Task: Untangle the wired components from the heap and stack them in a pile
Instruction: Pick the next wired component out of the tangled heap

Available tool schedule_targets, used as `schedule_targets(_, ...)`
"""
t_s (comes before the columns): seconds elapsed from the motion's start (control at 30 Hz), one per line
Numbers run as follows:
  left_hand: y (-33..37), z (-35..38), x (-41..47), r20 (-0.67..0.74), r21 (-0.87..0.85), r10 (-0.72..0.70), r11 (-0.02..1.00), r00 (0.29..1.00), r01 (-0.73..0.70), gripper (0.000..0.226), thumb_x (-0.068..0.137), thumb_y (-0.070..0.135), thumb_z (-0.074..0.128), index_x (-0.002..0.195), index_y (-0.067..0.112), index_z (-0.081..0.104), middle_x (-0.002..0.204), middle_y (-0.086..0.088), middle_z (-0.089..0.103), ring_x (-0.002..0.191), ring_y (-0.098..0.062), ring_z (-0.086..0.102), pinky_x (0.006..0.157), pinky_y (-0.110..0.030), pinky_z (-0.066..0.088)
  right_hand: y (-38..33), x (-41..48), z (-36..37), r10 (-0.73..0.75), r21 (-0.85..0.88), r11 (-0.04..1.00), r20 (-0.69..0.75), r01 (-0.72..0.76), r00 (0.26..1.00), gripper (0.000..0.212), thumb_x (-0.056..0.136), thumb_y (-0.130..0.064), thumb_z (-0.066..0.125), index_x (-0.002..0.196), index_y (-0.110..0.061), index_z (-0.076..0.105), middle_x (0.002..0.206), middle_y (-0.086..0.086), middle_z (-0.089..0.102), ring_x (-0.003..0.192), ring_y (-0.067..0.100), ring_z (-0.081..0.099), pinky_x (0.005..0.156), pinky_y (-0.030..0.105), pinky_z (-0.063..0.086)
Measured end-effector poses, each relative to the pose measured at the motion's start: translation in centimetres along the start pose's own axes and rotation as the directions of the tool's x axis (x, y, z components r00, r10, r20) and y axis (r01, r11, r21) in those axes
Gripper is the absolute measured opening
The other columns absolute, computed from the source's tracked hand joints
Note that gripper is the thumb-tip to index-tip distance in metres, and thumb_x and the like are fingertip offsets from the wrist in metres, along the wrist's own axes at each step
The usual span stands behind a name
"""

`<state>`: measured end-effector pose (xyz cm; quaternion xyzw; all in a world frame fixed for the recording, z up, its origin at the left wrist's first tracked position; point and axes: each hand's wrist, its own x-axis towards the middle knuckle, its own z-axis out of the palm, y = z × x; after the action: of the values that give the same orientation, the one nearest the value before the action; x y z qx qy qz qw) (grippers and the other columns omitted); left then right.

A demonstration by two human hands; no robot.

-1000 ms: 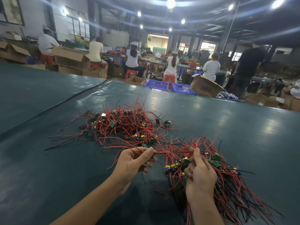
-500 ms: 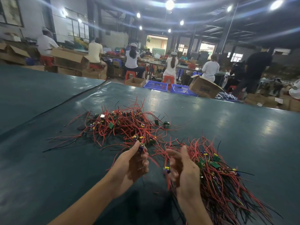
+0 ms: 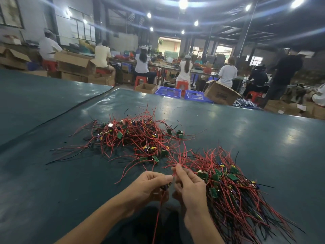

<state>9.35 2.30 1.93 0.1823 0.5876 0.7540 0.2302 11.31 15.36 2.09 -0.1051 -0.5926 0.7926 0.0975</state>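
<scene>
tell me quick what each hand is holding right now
Left hand: closed on a small wired component, its lead hanging below.
Right hand: closed, pinching a red wire at the fingertips.

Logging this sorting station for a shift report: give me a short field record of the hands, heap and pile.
Left hand: grips a small wired component
Right hand: pinches a red wire
Heap: tangled, beyond the hands on the table
Pile: right of the hands, wires trailing toward the near edge
</scene>
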Motion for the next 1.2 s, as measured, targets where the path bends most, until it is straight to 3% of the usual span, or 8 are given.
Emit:
schedule_targets(0.23, 0.1, -0.7, -0.1, 0.13, 0.118, -0.023, 0.993, 0.991, 0.008, 0.03, 0.074, 0.042, 0.074, 0.056, 0.022, 0.06, 0.06, -0.001, 0.061, 0.059, -0.013, 0.057, 0.063, -0.021, 0.046, -0.9, 1.4, -1.5, 0.104, 0.329, 0.944, -0.21, -0.03, 0.972, 0.02, 0.093, -0.015, 0.061, 0.079, -0.002, 0.067, 0.055, -0.002, 0.049, 0.033, 0.004, 0.027, 0.029, 0.016, 0.021)
schedule_targets(0.43, 0.4, -0.6, -0.1, 0.003, 0.047, -0.016, 0.999, 1.0, 0.016, 0.036, 0.073, 0.048, 0.075, 0.053, 0.021, 0.063, 0.058, 0.0, 0.06, 0.056, -0.013, 0.057, 0.06, -0.02, 0.047, -0.4, 1.1, -1.7, 0.062, 0.154, 0.987, -0.155, -0.037, 0.986, 0.028, 0.088, -0.036, 0.065, 0.083, -0.011, 0.075, 0.057, -0.005, 0.049, 0.037, 0.004, 0.03, 0.032, 0.016, 0.025)
schedule_targets(0.57, 0.4, -0.6, -0.1, -0.021, 0.033, -0.027, 0.999, 0.999, 0.027, 0.035, 0.077, 0.051, 0.071, 0.067, 0.018, 0.073, 0.067, 0.0, 0.066, 0.061, -0.01, 0.061, 0.064, -0.021, 0.049, 0.4, -0.2, 0.3, 0.099, -0.062, 0.994, 0.09, -0.094, 0.991, 0.033, 0.077, -0.046, 0.068, 0.077, -0.015, 0.079, 0.068, 0.005, 0.072, 0.064, 0.02, 0.069, 0.063, 0.035, 0.057)
schedule_targets(0.63, 0.3, -0.6, -0.2, 0.013, 0.071, -0.036, 0.997, 0.999, 0.035, 0.034, 0.081, 0.051, 0.07, 0.073, 0.019, 0.075, 0.071, 0.001, 0.069, 0.065, -0.008, 0.062, 0.066, -0.02, 0.049, 0.5, -0.4, 0.7, 0.049, -0.117, 0.992, 0.068, -0.041, 0.997, 0.027, 0.085, -0.037, 0.067, 0.073, -0.016, 0.079, 0.076, 0.013, 0.074, 0.079, 0.032, 0.072, 0.08, 0.044, 0.059)
schedule_targets(0.77, -0.1, -0.5, -0.1, 0.044, 0.117, -0.04, 0.993, 0.998, 0.035, 0.032, 0.074, 0.045, 0.073, 0.055, 0.022, 0.062, 0.061, -0.001, 0.06, 0.057, -0.011, 0.058, 0.058, -0.017, 0.045, -0.5, 0.5, -0.9, 0.046, 0.049, 0.998, -0.099, -0.041, 0.994, 0.03, 0.091, -0.029, 0.062, 0.074, -0.01, 0.078, 0.049, -0.002, 0.043, 0.04, 0.008, 0.034, 0.037, 0.019, 0.032)
schedule_targets(0.93, -0.5, -0.7, 0.0, 0.064, 0.07, -0.045, 0.997, 0.997, 0.04, 0.033, 0.071, 0.04, 0.075, 0.055, 0.018, 0.057, 0.062, -0.01, 0.057, 0.055, -0.014, 0.058, 0.057, -0.02, 0.045, -0.9, 1.4, -2.2, 0.059, 0.221, 0.975, -0.214, -0.011, 0.975, 0.029, 0.095, -0.027, 0.059, 0.089, -0.004, 0.075, 0.055, -0.001, 0.037, 0.037, 0.004, 0.024, 0.032, 0.016, 0.022)
schedule_targets(1.07, -0.1, -0.7, 0.3, -0.119, -0.027, -0.037, 0.999, 0.992, 0.034, 0.033, 0.071, 0.046, 0.079, 0.058, 0.018, 0.068, 0.064, -0.003, 0.064, 0.055, -0.012, 0.059, 0.056, -0.021, 0.049, -0.3, 0.7, -1.1, -0.027, -0.006, 1.0, -0.061, 0.026, 0.998, 0.031, 0.087, -0.043, 0.063, 0.086, -0.015, 0.076, 0.06, -0.006, 0.055, 0.043, 0.005, 0.039, 0.041, 0.018, 0.034)
schedule_targets(1.2, -0.2, -1.3, 0.6, -0.23, 0.143, 0.02, 0.99, 0.973, 0.014, 0.05, 0.072, 0.055, 0.066, 0.079, 0.007, 0.076, 0.07, -0.007, 0.067, 0.061, -0.013, 0.062, 0.06, -0.021, 0.05, 0.6, -0.1, -0.2, -0.179, -0.287, 0.927, 0.222, 0.24, 0.959, 0.036, 0.074, -0.051, 0.067, 0.089, -0.02, 0.077, 0.079, -0.002, 0.074, 0.075, 0.01, 0.07, 0.067, 0.026, 0.058)
